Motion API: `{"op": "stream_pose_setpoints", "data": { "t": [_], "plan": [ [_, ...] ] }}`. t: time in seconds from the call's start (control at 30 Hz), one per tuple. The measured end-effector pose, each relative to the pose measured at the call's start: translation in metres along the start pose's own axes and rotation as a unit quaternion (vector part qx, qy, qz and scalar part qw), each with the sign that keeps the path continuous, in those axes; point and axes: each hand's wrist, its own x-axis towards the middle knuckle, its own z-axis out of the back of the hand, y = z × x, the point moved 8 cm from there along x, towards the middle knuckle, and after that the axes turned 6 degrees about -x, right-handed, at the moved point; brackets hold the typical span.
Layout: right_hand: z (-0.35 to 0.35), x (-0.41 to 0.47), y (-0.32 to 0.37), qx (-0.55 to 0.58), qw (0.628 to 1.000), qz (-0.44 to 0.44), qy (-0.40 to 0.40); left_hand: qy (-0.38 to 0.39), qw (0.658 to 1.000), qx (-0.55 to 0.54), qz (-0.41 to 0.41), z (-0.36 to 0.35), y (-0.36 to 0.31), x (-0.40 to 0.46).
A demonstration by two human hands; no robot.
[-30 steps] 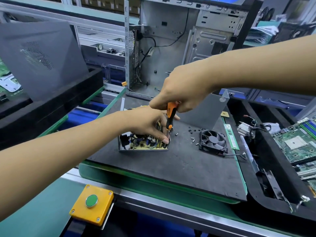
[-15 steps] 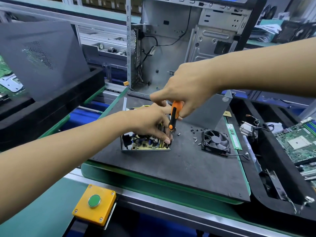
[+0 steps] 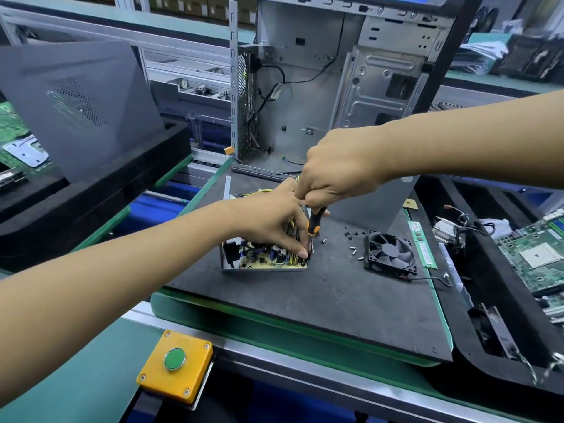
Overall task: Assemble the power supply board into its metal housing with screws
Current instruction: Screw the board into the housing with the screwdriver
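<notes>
The power supply board [image 3: 259, 260], tan with dark components, lies inside its low metal housing [image 3: 262, 269] on the dark mat. My left hand [image 3: 274, 221] rests over the board, its fingertips pressed down at the housing's right corner; whether they pinch a screw is hidden. My right hand [image 3: 338, 172] grips the top of an orange and black screwdriver [image 3: 313, 225], held upright with its tip at that same corner. Several loose screws [image 3: 351, 244] lie on the mat to the right.
A black fan [image 3: 390, 253] with its wire and a green memory stick [image 3: 422, 244] lie right of the screws. An open computer case [image 3: 335, 87] stands behind. A motherboard [image 3: 537, 254] sits in a black tray at right. A yellow button box [image 3: 175, 364] is at the front edge.
My right hand has slid lower over the screwdriver handle, so less orange shows. My left fingertips stay at the housing's right corner. The view has shifted slightly.
</notes>
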Motion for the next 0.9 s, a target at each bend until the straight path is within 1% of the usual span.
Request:
{"op": "stream_pose_setpoints", "data": {
  "t": [0.07, 0.13, 0.2, 0.27, 0.33, 0.37, 0.47, 0.57, 0.73, 0.8, 0.87, 0.9],
  "plan": [
    [0.0, -0.004, 0.003, -0.013, 1.0, 0.0, 0.007, 0.007, 1.0, -0.013, 0.0, -0.002, 0.002, 0.001],
    [0.004, -0.01, 0.004, 0.014, 1.0, 0.006, 0.012, 0.004, 0.999, -0.035, -0.011, -0.001, 0.001, 0.001],
    [0.014, -0.018, 0.006, 0.031, 0.998, 0.051, -0.011, 0.005, 0.999, -0.034, -0.012, -0.002, 0.003, 0.001],
    [0.022, -0.021, 0.012, 0.013, 0.993, 0.112, -0.046, 0.011, 1.0, -0.027, 0.001, -0.005, 0.009, 0.0],
    [0.026, -0.023, 0.013, 0.005, 0.988, 0.134, -0.072, 0.002, 1.0, -0.013, -0.007, -0.004, 0.008, -0.001],
    [0.025, -0.021, 0.012, 0.011, 0.989, 0.124, -0.079, -0.002, 1.0, -0.012, -0.017, -0.003, 0.006, -0.001],
    [0.022, -0.015, 0.005, 0.014, 0.995, 0.055, -0.079, -0.007, 0.999, -0.016, -0.04, 0.0, 0.001, -0.001],
    [0.016, -0.009, 0.001, 0.036, 0.998, 0.007, -0.045, -0.01, 0.999, -0.003, -0.037, 0.001, 0.0, 0.002],
    [0.015, -0.006, 0.0, 0.039, 0.999, -0.006, -0.021, -0.01, 1.0, 0.012, -0.017, 0.0, 0.002, 0.002],
    [0.012, -0.008, 0.001, 0.057, 0.998, -0.011, -0.005, 0.006, 1.0, 0.006, 0.001, -0.001, 0.003, 0.0],
    [0.008, -0.009, 0.006, 0.092, 0.996, -0.013, 0.012, -0.008, 1.0, 0.008, 0.016, 0.002, 0.003, -0.002],
    [0.007, -0.01, 0.008, 0.112, 0.993, -0.017, 0.011, 0.001, 0.999, 0.02, 0.029, 0.001, 0.003, -0.002]
  ]
}}
